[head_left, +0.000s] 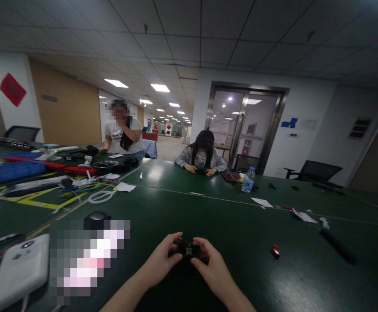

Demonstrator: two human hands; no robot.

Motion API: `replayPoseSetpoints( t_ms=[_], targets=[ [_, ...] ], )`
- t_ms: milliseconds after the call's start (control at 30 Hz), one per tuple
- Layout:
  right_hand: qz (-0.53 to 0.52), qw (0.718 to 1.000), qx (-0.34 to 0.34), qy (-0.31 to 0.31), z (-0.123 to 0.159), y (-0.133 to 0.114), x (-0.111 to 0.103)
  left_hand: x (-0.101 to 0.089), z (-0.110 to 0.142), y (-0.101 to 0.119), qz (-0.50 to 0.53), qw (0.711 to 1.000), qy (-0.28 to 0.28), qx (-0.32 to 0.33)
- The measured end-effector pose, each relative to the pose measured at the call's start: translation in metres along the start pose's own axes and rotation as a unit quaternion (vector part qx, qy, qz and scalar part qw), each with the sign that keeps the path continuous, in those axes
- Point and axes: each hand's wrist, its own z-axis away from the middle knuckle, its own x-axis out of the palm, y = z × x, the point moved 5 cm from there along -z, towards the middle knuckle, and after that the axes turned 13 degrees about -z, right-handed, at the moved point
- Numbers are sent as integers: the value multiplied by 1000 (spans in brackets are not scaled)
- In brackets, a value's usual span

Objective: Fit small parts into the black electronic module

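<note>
A small black device point(189, 248) with a pale metallic patch at its middle is held between both hands, low over the green table point(163, 208). My left hand point(162, 259) grips its left end, thumb in front and fingers behind. On the other end, my right hand point(211, 260) has the same kind of hold, with its thumb near the front edge. The fingers cover both ends of the device, so its exact kind cannot be made out.
Left of my arms are a black box-like object point(97, 219), a blurred-out patch and a white device point(20, 271) with a cable. To the right lie a small red item point(275, 251) and a black-handled tool point(338, 246). Farther back stand a water bottle point(248, 180) and two seated people.
</note>
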Motion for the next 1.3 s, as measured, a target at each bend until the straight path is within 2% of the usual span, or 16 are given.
replayPoseSetpoints(
  t_ms=[267, 533, 767, 1033, 1300],
  targets=[
    [3, 1000, 17, 2, 2, -1, -2, 0, 0, -4, 25, 1000, -10, 0],
    [-20, 1000, -1, 23, 0, -2, -3, 1, -5, -11, 80, 997, -13, 17],
    [-41, 998, -17, 32, 2, -7, -4, 3, -4, -6, 192, 979, -47, 44],
    [-51, 998, -29, 11, 7, -19, 2, 8, -3, 2, 185, 979, -73, 48],
    [0, 998, -57, 0, 13, -33, -4, 10, -5, 0, 190, 978, -82, 37]
  ],
)
